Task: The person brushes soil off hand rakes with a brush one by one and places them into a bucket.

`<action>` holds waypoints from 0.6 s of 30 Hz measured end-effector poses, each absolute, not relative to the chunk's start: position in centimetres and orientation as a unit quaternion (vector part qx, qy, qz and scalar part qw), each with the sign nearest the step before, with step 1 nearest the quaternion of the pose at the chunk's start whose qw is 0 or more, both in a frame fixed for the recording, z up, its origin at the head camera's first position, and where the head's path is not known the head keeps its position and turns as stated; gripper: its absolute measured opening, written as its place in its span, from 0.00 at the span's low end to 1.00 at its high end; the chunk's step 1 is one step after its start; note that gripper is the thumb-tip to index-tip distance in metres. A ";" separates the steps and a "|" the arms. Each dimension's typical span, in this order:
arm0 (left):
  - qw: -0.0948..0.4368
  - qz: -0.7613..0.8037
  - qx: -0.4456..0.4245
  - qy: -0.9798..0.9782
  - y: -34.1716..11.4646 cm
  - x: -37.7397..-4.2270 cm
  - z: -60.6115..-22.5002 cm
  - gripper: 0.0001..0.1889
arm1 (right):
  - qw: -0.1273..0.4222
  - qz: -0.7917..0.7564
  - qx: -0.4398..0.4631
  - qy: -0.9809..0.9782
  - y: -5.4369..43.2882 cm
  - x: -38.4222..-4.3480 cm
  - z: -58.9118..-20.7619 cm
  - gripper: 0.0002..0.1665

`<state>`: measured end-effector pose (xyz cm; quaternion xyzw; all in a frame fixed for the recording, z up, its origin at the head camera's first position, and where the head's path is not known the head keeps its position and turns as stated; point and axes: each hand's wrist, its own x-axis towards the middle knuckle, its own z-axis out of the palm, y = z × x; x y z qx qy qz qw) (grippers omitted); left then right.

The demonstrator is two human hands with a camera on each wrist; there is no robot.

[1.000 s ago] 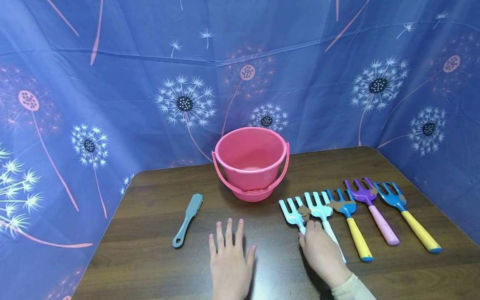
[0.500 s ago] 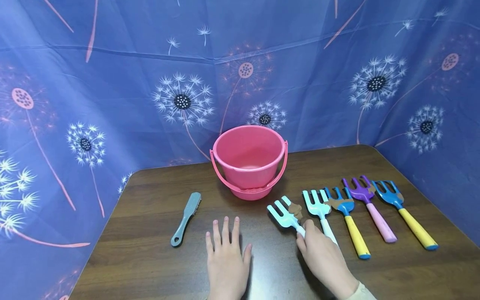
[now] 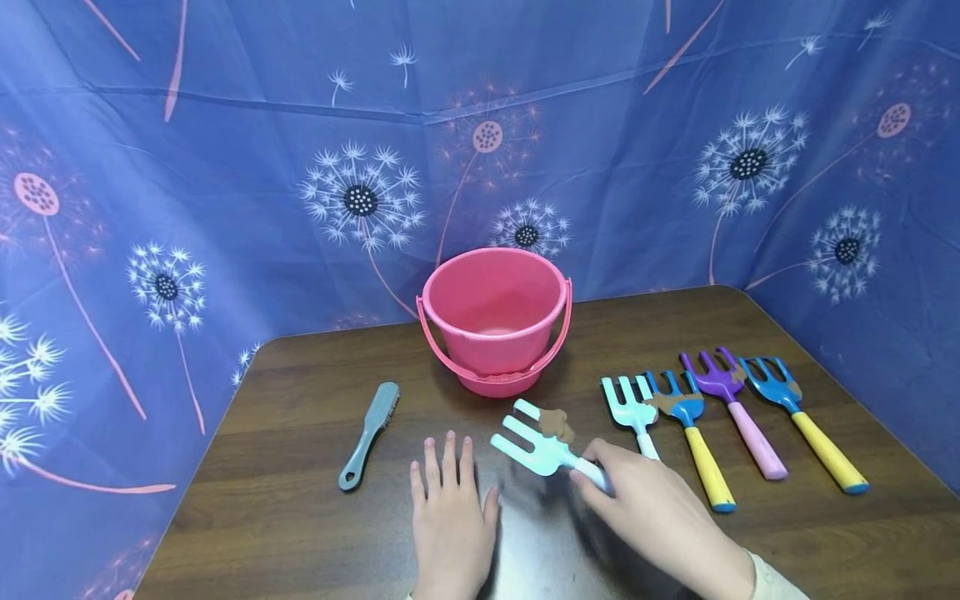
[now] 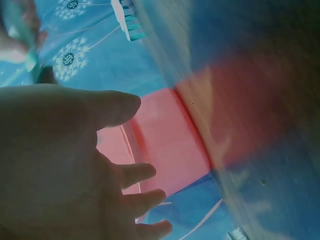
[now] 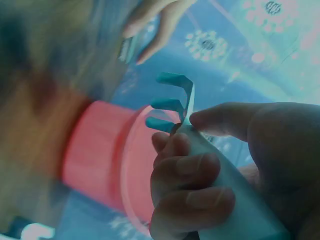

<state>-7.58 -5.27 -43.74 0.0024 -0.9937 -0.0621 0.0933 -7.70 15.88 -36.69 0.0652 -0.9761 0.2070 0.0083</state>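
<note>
My right hand [image 3: 660,512] grips the light handle of a mint hand rake [image 3: 549,456], its tines pointing left. A brown, mud-like lump [image 3: 556,425] clings to one side of the rake's head. In the right wrist view, fingers and thumb wrap round the pale handle [image 5: 240,200]. My left hand [image 3: 452,529] lies palm down at the table's front with its fingers spread, holding nothing. A grey-blue brush [image 3: 371,433] with bristles along one side lies to the left of it. Behind both hands stands a pink bucket [image 3: 495,354], its handle hanging down in front.
On the right, several more hand rakes lie in a row: a mint one [image 3: 630,408], a blue one with yellow handle [image 3: 707,467], a purple one [image 3: 756,437] and another blue-and-yellow one [image 3: 828,450]. Brown smears mark them. A blue dandelion-print cloth [image 3: 615,192] hangs behind the table [image 3: 247,525].
My right hand has lifted the mint hand rake out of the row and carried it left, turning its tines leftward. The left hand stays in place.
</note>
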 end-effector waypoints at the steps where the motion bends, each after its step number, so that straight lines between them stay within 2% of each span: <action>1: 0.099 -0.061 -0.001 -0.993 -5.3 -7.6 -43.7 0.38 | 0.015 0.209 0.074 -0.975 15.6 -7.7 -36.3 0.08; 8: 0.122 -0.054 -0.019 -0.991 -5.4 -7.6 -43.5 0.35 | 0.067 0.220 0.145 -0.962 14.3 -8.7 -34.8 0.14; 12: 0.140 -0.045 -0.030 -0.989 -6.8 -8.2 -43.0 0.34 | 0.068 0.220 0.160 -0.960 14.0 -9.5 -34.8 0.16; 18: 0.248 0.010 -0.031 -0.968 -12.8 -11.3 -42.1 0.28 | 0.054 0.234 0.164 -0.957 13.5 -10.3 -34.8 0.17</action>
